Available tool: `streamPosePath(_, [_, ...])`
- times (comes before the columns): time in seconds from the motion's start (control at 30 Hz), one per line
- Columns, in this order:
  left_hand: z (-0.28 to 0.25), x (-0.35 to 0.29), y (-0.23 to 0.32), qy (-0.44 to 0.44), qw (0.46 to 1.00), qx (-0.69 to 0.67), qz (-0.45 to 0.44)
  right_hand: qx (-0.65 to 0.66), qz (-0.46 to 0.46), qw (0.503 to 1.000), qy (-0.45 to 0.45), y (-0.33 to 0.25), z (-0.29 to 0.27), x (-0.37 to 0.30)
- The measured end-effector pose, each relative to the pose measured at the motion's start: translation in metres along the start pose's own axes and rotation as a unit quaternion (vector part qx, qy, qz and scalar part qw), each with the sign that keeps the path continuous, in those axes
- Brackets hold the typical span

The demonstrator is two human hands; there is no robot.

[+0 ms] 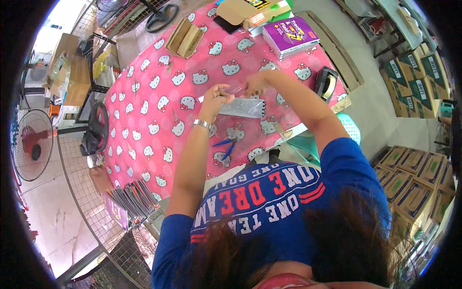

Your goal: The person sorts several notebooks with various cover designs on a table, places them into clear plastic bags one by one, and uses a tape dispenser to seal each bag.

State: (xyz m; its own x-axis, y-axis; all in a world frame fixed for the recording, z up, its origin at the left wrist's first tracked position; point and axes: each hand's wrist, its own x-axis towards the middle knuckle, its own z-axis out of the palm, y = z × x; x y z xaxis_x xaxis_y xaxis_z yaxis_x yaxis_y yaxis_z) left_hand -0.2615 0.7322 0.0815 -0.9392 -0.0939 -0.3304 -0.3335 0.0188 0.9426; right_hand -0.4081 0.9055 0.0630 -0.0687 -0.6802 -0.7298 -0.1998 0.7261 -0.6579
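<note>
A spiral-bound notebook with a pale cover and black coil lies near the table's front edge, under shiny clear plastic. My left hand is closed at its left end, fingers pinching the clear plastic wrap. Just beyond the notebook, my right hand has its fingers bent together at the other side of that wrap; the fingertips are small and partly hidden. Blue-handled pliers rest on the table, nearer to me than the notebook.
The table has a pink patterned cover. A stack of purple books and an opened carton stand at the far right, a tape dispenser at the right edge. A cardboard holder is at the back, upright booklets at the left front.
</note>
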Motion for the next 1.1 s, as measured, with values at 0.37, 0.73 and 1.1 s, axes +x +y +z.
streamPosePath(0.37, [0.043,-0.025,-0.005,0.172,0.942,-0.262,-0.122,0.086,-0.201,0.821,0.528,0.055,0.140,-0.040])
streamPosePath(0.73, [-0.078,-0.100,0.092,0.197,0.969,0.010,0.149,0.474,-0.236,0.253,0.810,0.059,-0.079,-0.080])
streamPosePath(1.1, [-0.265,-0.378,-0.034,0.628,0.773,-0.053,0.074,-0.250,0.460,0.697,0.490,0.178,-0.152,-0.045])
